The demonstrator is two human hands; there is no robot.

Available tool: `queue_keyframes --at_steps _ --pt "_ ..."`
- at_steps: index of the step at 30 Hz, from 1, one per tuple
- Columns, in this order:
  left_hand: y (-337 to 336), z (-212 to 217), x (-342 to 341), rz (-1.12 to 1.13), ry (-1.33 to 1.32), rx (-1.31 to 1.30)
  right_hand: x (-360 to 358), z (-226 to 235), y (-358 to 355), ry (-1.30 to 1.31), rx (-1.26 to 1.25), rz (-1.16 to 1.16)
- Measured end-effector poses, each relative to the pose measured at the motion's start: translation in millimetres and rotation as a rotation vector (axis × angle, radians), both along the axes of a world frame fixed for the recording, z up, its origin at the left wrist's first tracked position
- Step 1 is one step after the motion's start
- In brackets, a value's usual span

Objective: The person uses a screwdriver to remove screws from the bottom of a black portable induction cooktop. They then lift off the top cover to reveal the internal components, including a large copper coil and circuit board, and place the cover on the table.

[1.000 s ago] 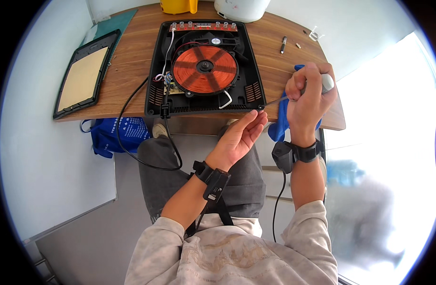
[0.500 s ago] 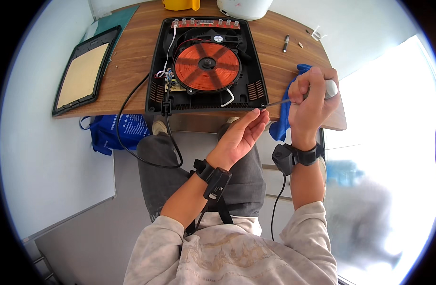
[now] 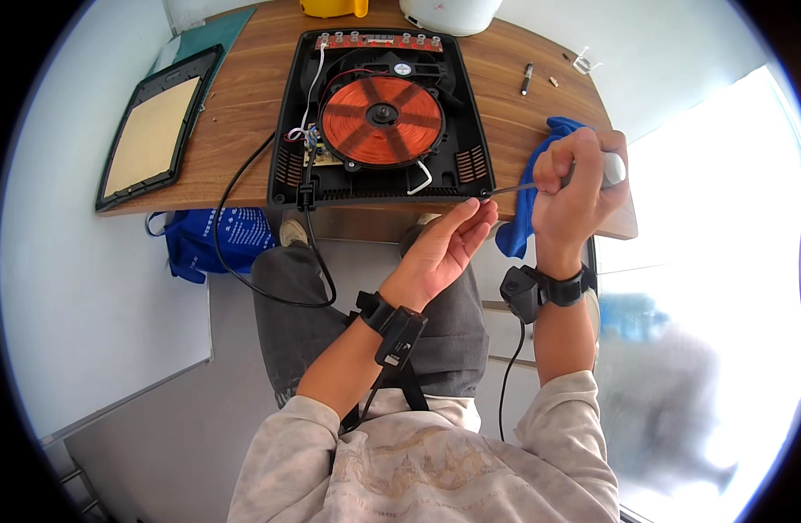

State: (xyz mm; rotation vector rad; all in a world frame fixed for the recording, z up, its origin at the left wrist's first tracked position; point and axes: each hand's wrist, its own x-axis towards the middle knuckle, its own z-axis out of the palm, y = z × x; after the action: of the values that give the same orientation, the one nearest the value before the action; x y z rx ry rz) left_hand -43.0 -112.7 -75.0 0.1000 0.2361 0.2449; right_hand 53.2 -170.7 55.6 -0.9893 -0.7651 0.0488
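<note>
An opened black induction cooker (image 3: 470, 166) lies on the wooden table (image 3: 243, 113), its orange coil (image 3: 381, 120) exposed. My right hand (image 3: 577, 196) grips a screwdriver (image 3: 592, 174) by its pale handle, the thin shaft pointing left toward the cooker's near right corner. Just below the table edge, my left hand (image 3: 446, 248) is palm up with its fingertips pinched at the shaft's tip; whether a screw sits between them is too small to tell. A blue cloth (image 3: 527, 196) hangs over the table edge behind my right hand.
A black framed panel with a tan face (image 3: 152, 131) lies at the table's left. The cooker's black cord (image 3: 243, 261) loops down over my lap. A blue bag (image 3: 213, 240) sits under the table. A yellow object (image 3: 330, 7), a white pot (image 3: 453, 10) and small bits (image 3: 527, 78) stand at the back.
My left hand's fingertips have closed onto the screwdriver tip. The right hand with the screwdriver has stayed by the cooker's near right corner; the view shifted slightly.
</note>
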Motion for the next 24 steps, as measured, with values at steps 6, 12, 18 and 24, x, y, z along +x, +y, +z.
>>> queue_keyframes --at_steps 6,12,18,24 --pt "0.6 -1.4 -0.2 -0.007 -0.007 -0.013 -4.6 5.1 -2.1 -0.020 0.029 -0.019" --pt "-1.1 0.9 -1.3 -0.007 0.019 -0.022 -1.8 4.3 -3.3 -0.018 0.038 -0.022" --pt "-0.7 -0.1 -1.0 -0.003 0.010 -0.017 -0.5 2.5 -2.6 -0.017 0.044 -0.027" --pt "-1.5 -0.3 -1.0 0.000 0.010 -0.022 -0.2 1.5 -0.1 0.012 0.038 0.002"
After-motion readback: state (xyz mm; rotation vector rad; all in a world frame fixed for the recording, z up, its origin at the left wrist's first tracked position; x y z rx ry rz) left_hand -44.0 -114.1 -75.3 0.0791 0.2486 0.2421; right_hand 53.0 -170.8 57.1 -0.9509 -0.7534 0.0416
